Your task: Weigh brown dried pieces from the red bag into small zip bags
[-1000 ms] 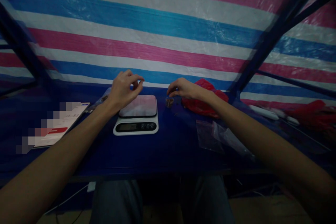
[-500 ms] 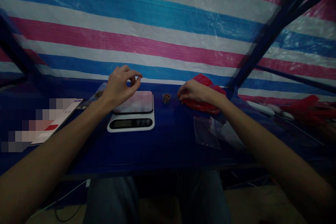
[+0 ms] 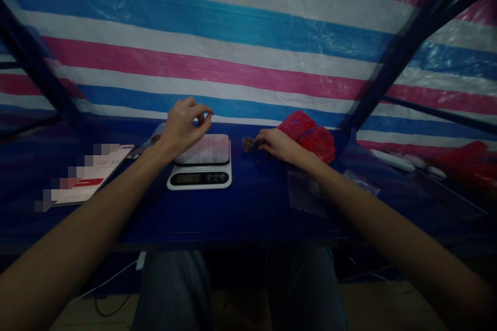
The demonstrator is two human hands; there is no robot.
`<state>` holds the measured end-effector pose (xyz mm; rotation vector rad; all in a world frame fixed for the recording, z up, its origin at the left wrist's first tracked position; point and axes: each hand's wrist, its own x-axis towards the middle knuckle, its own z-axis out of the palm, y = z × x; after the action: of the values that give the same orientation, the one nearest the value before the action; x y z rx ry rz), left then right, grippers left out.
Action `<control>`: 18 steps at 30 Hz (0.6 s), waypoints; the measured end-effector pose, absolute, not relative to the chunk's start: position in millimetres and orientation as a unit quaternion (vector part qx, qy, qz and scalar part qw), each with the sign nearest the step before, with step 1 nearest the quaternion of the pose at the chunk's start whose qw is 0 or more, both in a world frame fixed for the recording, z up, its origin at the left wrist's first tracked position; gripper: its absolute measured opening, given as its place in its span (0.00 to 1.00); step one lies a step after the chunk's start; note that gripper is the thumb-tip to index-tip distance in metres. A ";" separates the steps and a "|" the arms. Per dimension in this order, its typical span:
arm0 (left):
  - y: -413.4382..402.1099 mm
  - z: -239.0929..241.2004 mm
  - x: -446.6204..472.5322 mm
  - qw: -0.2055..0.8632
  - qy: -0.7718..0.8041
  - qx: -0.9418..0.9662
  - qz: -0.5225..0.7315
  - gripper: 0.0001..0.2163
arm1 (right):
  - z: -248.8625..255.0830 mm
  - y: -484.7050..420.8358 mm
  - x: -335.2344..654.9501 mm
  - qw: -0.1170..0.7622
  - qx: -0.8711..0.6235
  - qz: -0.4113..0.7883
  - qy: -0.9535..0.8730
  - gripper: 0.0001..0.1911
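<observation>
A white kitchen scale [image 3: 200, 165] with a glossy dark platform sits on the dark blue table [image 3: 233, 207]. My left hand [image 3: 185, 125] hovers over the scale's back left corner, thumb and forefinger pinched together; whatever is in the pinch is too small to see. My right hand [image 3: 275, 144] rests on the table with its fingertips touching a small round cup [image 3: 247, 143] of brownish bits just right of the scale. A crumpled red plastic bag [image 3: 308, 134] lies behind that hand.
Clear plastic bags [image 3: 306, 194] lie under my right forearm. A white and red printed card [image 3: 91, 178] lies at the left, a small clear packet [image 3: 153, 139] behind my left wrist. A striped tarp [image 3: 233, 51] and dark poles close in the back.
My right hand went from the small cup to the red bag, then came back to the cup. My left hand kept its pinch over the scale.
</observation>
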<state>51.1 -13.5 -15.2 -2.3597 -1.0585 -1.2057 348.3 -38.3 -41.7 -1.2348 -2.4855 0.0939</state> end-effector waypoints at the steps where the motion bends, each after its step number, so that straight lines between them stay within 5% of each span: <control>1: -12.3 -15.9 50.2 0.142 -0.365 -0.819 -0.418 0.07 | -44.4 -37.4 347.1 0.175 -0.443 0.022 -0.879 0.16; 6: -7.0 -20.3 46.7 0.144 -0.355 -0.823 -0.420 0.07 | -50.0 -38.4 350.0 0.174 -0.463 -0.010 -0.869 0.13; 13: -14.6 -16.0 53.8 0.152 -0.326 -0.830 -0.427 0.08 | -40.4 -48.5 330.1 0.434 -0.427 -0.015 -0.793 0.07; 18: -20.0 -13.5 61.3 0.159 -0.295 -0.825 -0.455 0.08 | -46.4 -42.6 318.7 0.449 -0.415 0.013 -0.791 0.07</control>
<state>61.3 -20.0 -13.5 -2.3594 -0.8418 -1.2991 318.7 -42.6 -46.4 -1.0268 -1.9565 0.0311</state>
